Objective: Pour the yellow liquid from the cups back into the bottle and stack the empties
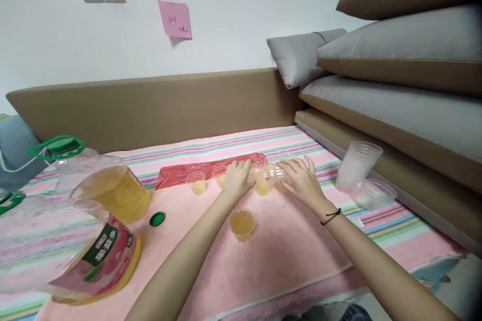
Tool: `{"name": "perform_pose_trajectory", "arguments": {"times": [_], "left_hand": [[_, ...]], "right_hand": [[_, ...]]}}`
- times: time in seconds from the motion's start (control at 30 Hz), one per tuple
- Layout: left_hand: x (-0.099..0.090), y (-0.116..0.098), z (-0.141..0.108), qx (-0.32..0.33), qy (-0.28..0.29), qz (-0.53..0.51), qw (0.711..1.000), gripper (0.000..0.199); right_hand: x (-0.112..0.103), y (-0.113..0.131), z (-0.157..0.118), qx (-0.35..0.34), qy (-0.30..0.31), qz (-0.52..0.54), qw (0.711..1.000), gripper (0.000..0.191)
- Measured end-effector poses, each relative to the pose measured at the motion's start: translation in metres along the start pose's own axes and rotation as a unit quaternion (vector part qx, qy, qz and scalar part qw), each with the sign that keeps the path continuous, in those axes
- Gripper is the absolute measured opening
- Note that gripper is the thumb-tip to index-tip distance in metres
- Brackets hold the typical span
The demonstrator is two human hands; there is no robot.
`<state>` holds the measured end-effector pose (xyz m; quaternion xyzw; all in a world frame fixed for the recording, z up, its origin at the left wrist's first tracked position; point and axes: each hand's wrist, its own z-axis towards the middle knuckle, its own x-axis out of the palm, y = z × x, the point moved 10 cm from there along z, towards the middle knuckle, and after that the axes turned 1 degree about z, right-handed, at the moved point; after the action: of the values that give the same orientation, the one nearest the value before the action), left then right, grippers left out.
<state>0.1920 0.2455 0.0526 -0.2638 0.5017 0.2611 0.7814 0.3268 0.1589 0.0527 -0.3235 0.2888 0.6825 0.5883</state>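
Note:
A clear plastic container (pixel 277 172) lies tilted nearly sideways between my two hands, over a row of juice cups; whether it is a cup or a bottle I cannot tell. My right hand (pixel 304 181) grips its right end. My left hand (pixel 237 179) is closed at its left end, its fingertips partly hidden. Below them a cup with yellow juice (pixel 262 189) stands partly covered. To the left stand a cup with a little juice (pixel 198 186) and a second one (pixel 219 175), half behind my left hand. Nearer to me is a fuller cup of juice (pixel 242 224).
Large juice jugs (pixel 109 261) with handles stand at the left, beside a loose green cap (pixel 157 218). A red plastic bag (pixel 169 174) lies behind the cups. At the right are stacked clear cups (pixel 356 165), some lying over, and piled cushions (pixel 399 95).

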Motion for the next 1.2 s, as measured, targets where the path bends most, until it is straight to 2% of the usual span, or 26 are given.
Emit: {"name": "perform_pose_trajectory", "arguments": {"times": [0.33, 0.53, 0.6, 0.67, 0.73, 0.77, 0.87, 0.93, 1.03, 1.2], "left_hand": [[-0.004, 0.011, -0.014, -0.052, -0.016, -0.098, 0.994, 0.056], [-0.027, 0.018, -0.033, -0.087, -0.063, -0.227, 0.968, 0.057], [-0.037, 0.017, -0.043, -0.097, -0.08, -0.304, 0.944, 0.055], [-0.046, 0.012, -0.055, -0.107, -0.096, -0.408, 0.902, 0.056], [-0.052, 0.002, -0.069, -0.112, -0.101, -0.494, 0.856, 0.059], [-0.054, -0.003, -0.076, -0.115, -0.098, -0.517, 0.843, 0.062], [-0.056, -0.021, -0.099, -0.138, -0.083, -0.548, 0.821, 0.067], [-0.059, -0.033, -0.114, -0.145, -0.075, -0.554, 0.817, 0.067], [-0.068, -0.053, -0.134, -0.136, -0.07, -0.561, 0.814, 0.065], [-0.09, -0.074, -0.163, -0.118, -0.082, -0.571, 0.809, 0.063]], "right_hand": [[-0.006, -0.004, -0.013, 0.052, -0.002, -0.002, 0.999, 0.043], [-0.02, -0.01, -0.023, 0.104, -0.032, 0.056, 0.992, 0.044], [-0.031, -0.015, -0.025, 0.149, -0.056, 0.121, 0.98, 0.044], [-0.045, -0.02, -0.027, 0.202, -0.087, 0.225, 0.949, 0.047], [-0.059, -0.018, -0.028, 0.244, -0.106, 0.359, 0.895, 0.049], [-0.066, -0.014, -0.028, 0.258, -0.108, 0.424, 0.861, 0.049], [-0.088, 0.012, -0.026, 0.271, -0.093, 0.578, 0.764, 0.045], [-0.1, 0.036, -0.026, 0.262, -0.073, 0.638, 0.72, 0.045], [-0.112, 0.071, -0.03, 0.236, -0.039, 0.684, 0.689, 0.042], [-0.117, 0.109, -0.047, 0.218, -0.01, 0.709, 0.671, 0.044]]}}
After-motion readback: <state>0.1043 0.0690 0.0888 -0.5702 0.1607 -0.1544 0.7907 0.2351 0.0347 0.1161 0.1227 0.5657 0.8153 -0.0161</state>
